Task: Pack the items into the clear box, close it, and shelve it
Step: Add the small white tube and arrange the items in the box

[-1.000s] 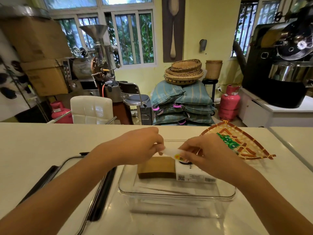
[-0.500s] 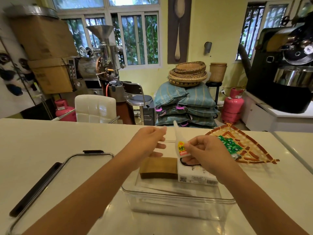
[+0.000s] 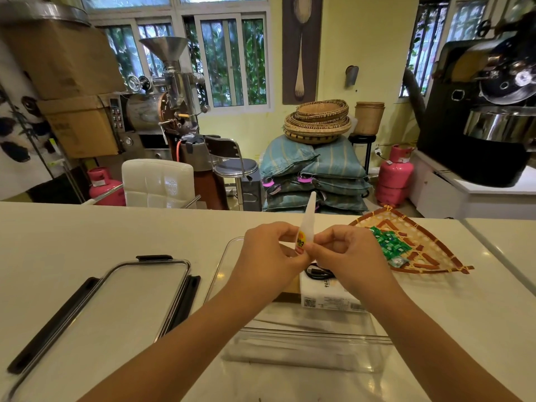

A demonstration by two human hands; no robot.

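A small glue tube (image 3: 304, 227) is held upright, nozzle up, above the clear box (image 3: 304, 338) on the bench (image 3: 72, 233), pinched at its base by both the left hand (image 3: 269, 256) and the right hand (image 3: 345, 253), apparently for a check before packing. Compared with a second ago, the tube is raised from flat to vertical. The lid (image 3: 116, 300) lies off at the left; green packets (image 3: 388, 242) remain unpacked in the woven tray (image 3: 429, 256).
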